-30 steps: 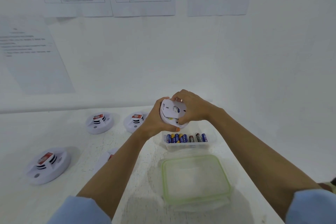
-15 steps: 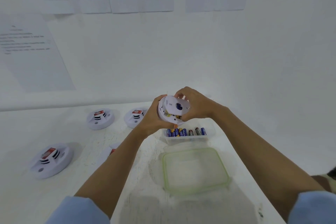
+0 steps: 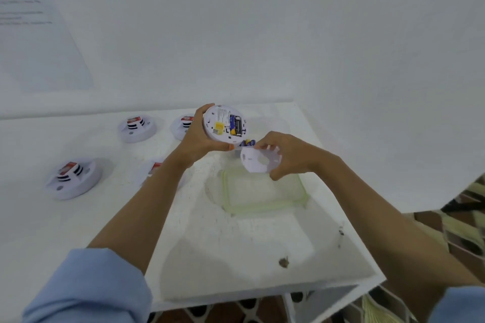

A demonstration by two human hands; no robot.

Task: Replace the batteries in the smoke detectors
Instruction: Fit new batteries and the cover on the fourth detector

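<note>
My left hand [image 3: 195,139] grips opened smoke detector [image 3: 219,127], batteries [image 3: 235,125] exposed; my right hand [image 3: 294,156] pinches detached cover plate [image 3: 256,164]; hands apart.

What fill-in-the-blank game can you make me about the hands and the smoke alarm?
1. The smoke detector is held up in the ____ hand.
2. The right hand holds its white cover, taken off, so the blue and black ____ inside show.
3. The clear lid lying on the table has a ____ rim.

Missing words: left, batteries, green.
</note>
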